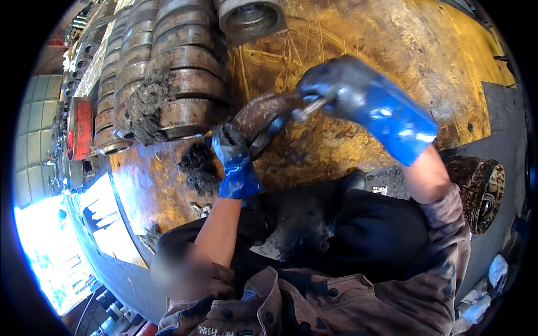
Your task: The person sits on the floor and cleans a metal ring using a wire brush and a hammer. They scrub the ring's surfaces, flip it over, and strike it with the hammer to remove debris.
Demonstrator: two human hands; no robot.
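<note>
My left hand (232,151), in a blue rubber glove blackened with grease, grips the near edge of a rusty, curved metal ring (260,116). The ring stands tilted just above the stained yellow worktop (392,45). In a matching glove, my right hand (347,89) is closed round a short metal tool (309,109), whose bright end points at the ring's right side. Motion blur and the fist hide the tool's exact kind. Beside my left hand lies a clump of dark fibrous waste (199,168).
Rows of ribbed metal cylinders (182,78) line the left, with grey fibrous waste (147,109) on them. A hollow metal sleeve (251,19) stands at the far side. Further left is a red ring (81,127). A rusty round part (482,193) sits at right, past my elbow.
</note>
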